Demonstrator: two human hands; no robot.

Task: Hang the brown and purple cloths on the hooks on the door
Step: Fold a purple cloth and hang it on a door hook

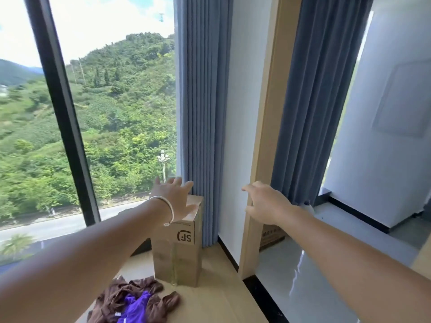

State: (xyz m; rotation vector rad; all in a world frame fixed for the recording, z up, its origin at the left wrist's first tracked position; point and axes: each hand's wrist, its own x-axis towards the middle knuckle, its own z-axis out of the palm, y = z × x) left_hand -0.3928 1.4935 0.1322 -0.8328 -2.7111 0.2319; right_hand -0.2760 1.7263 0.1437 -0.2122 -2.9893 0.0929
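A crumpled brown cloth [109, 297] lies on the light wooden floor at the bottom of the head view, with a purple cloth [137, 306] bunched on top of it. My left hand [173, 199], a silver bracelet on its wrist, is stretched forward with fingers spread, over the top of a cardboard box [179, 255]. My right hand [265, 203] reaches forward too, fingers apart, in front of a light wooden door frame [268, 113]. Both hands hold nothing. No hooks are visible.
The tall cardboard box stands upright beside blue-grey curtains [203, 101]. A large window [112, 113] with a black frame fills the left. Through the opening on the right are a glossy tiled floor [303, 276], a second curtain [321, 101] and a white appliance [384, 136].
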